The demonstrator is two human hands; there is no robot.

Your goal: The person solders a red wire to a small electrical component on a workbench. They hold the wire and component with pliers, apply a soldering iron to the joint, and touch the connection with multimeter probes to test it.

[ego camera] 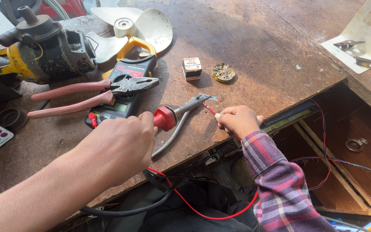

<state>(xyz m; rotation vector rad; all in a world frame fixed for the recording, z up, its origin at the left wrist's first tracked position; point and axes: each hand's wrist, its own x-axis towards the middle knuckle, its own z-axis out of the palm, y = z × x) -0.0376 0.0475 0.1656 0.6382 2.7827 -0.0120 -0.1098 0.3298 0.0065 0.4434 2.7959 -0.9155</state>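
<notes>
My left hand (119, 144) grips the red handle of a wire stripper (181, 111) that lies on the worn wooden bench (254, 47). Its metal jaws point right and close around the tip of a thin red wire (209, 108). My right hand (237, 120), in a plaid sleeve, pinches that wire just right of the jaws, at the bench's front edge. From there the red wire loops down below the bench.
Pink-handled pliers (91, 92) lie across a clamp meter (123, 92) to the left. A yellow and black power tool (39, 51), a white fan blade (142, 25), a small box (192, 68) and a round tin (223, 72) sit further back. An open drawer (348, 146) lies at the right.
</notes>
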